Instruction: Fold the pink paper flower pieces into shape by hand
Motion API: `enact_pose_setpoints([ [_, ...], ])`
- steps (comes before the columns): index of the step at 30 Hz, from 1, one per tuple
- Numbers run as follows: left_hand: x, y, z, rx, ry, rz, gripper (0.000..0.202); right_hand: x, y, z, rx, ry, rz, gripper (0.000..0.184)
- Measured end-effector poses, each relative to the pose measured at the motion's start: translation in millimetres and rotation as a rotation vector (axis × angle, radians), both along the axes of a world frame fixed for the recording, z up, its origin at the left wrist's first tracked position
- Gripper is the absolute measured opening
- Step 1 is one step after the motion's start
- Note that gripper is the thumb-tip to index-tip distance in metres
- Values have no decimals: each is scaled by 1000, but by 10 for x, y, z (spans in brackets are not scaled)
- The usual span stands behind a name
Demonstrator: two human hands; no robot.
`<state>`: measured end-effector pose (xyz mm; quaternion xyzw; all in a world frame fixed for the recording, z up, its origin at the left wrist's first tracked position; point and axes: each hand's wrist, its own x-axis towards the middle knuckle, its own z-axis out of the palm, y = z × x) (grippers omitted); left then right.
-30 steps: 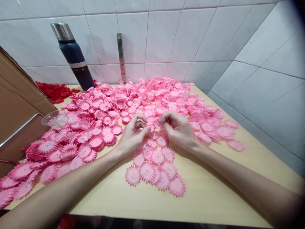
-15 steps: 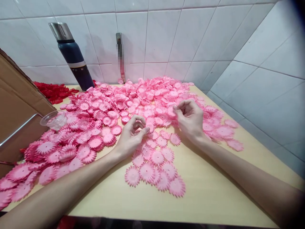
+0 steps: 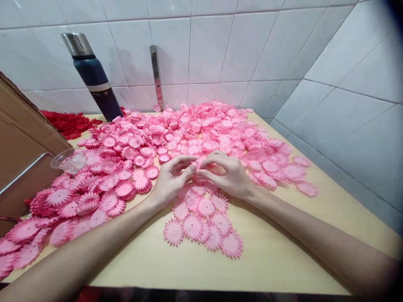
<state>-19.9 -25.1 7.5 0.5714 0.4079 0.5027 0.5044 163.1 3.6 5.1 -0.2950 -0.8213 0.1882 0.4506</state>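
A wide heap of pink paper flower cutouts [image 3: 195,134] covers the pale wooden table [image 3: 277,251]. My left hand [image 3: 171,180] and my right hand [image 3: 226,174] meet fingertip to fingertip over the heap's near edge, both pinched around a small pink flower piece [image 3: 197,164] held between them. A small cluster of flat pink flowers [image 3: 201,226] lies just in front of my wrists.
A dark blue flask with a steel cap [image 3: 94,77] stands at the back left against the tiled wall. Red flower cutouts [image 3: 71,122] lie beside it. A cardboard box [image 3: 22,142] rises at the left, with a clear plastic cup [image 3: 67,158] next to it. A metal bracket [image 3: 156,75] is on the wall.
My right hand went out to the right over the heap half a second ago and has come back to meet my left hand. The left hand stayed almost in place.
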Motion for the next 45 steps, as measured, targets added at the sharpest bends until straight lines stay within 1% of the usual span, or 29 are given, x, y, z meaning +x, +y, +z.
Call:
enact_pose_setpoints([
  [3,-4,1,-1,-16,-14,-34,22,14,-5,0,-135,47,-5,9],
  [6,-8,-2,-1,-26,-18,-59,22,29,-8,9,-208,55,51,8],
  [9,-12,-1,-10,-35,-31,-81,25,31,-4,12,-228,35,99,7],
  [13,-19,5,-24,-57,-34,-97,30,34,9,5,-248,24,113,10],
  [18,-25,9,-27,-71,-26,-89,31,56,11,1,-290,26,125,12],
  [24,-16,-5,10,-83,-36,-76,29,62,-5,33,-332,26,154,13],
  [29,-12,-16,29,-47,-39,-79,34,68,-15,44,-384,31,140,15],
  [33,-17,-5,-6,-38,-39,-53,28,89,-6,54,-446,46,129,17],
  [36,-11,0,-25,-41,-92,-14,24,101,4,75,-489,49,104,18],
  [40,-3,-6,-11,-75,-159,12,23,96,1,94,-492,43,93,18],
  [44,-13,-11,12,-96,-144,-44,9,83,-17,87,-470,19,110,17],
  [45,-14,-13,15,-104,-129,-58,9,81,-22,84,-458,9,109,17],
])
